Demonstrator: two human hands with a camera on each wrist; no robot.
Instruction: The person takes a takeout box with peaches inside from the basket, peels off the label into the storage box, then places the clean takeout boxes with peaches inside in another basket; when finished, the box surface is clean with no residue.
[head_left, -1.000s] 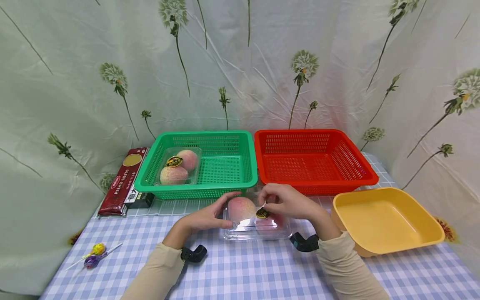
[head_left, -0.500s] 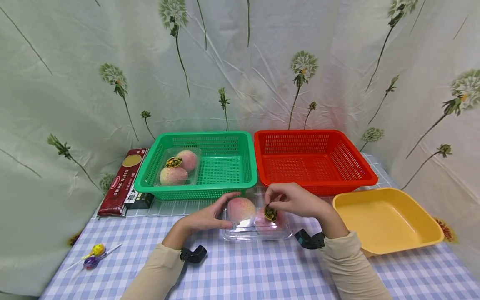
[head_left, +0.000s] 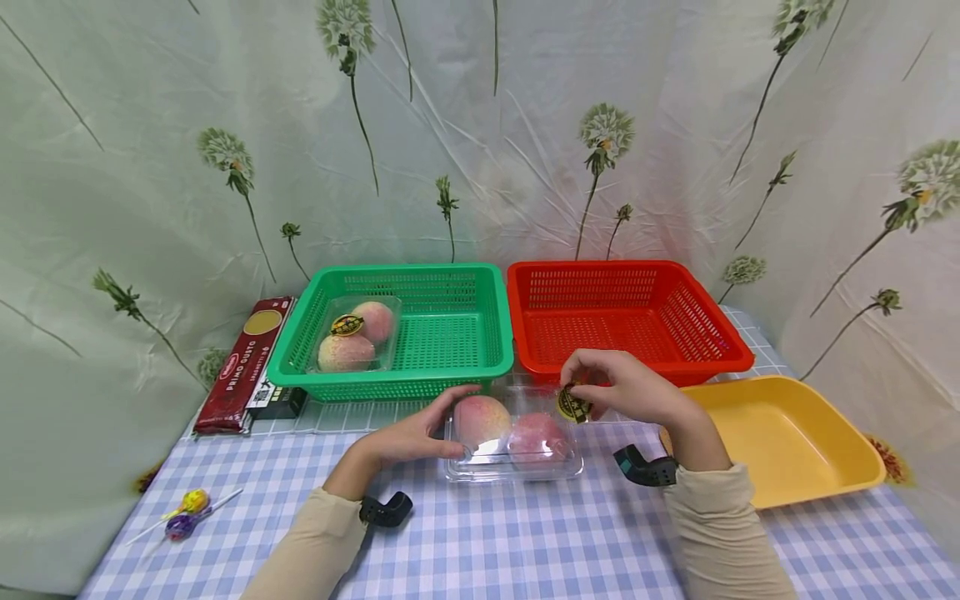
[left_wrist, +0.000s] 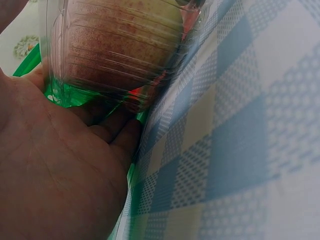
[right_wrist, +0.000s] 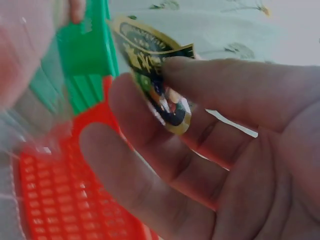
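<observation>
A clear plastic fruit box (head_left: 517, 472) with two pink peaches (head_left: 482, 419) sits on the checked cloth in front of the baskets. My left hand (head_left: 416, 430) grips the box's left end, thumb at the front corner and fingers round the back; in the left wrist view those fingers partly vanish behind the box wall (left_wrist: 117, 45). To the right of the box, my right hand (head_left: 637, 390) pinches a black-and-gold oval sticker (head_left: 573, 405) between thumb and index finger. Seen from the right wrist, the sticker (right_wrist: 155, 75) is slightly bent and away from the box.
Behind the hands stand a green basket (head_left: 390, 377), with another boxed pair of peaches (head_left: 360, 333), and a red basket (head_left: 637, 367). A yellow tub (head_left: 783, 442) is close by the right forearm. Leftward lie a spaghetti pack (head_left: 243, 367) and two lollipops (head_left: 187, 512).
The sticker has come off the box's lid, pulled rightward and up by my right hand. My left hand and the box have stayed in place.
</observation>
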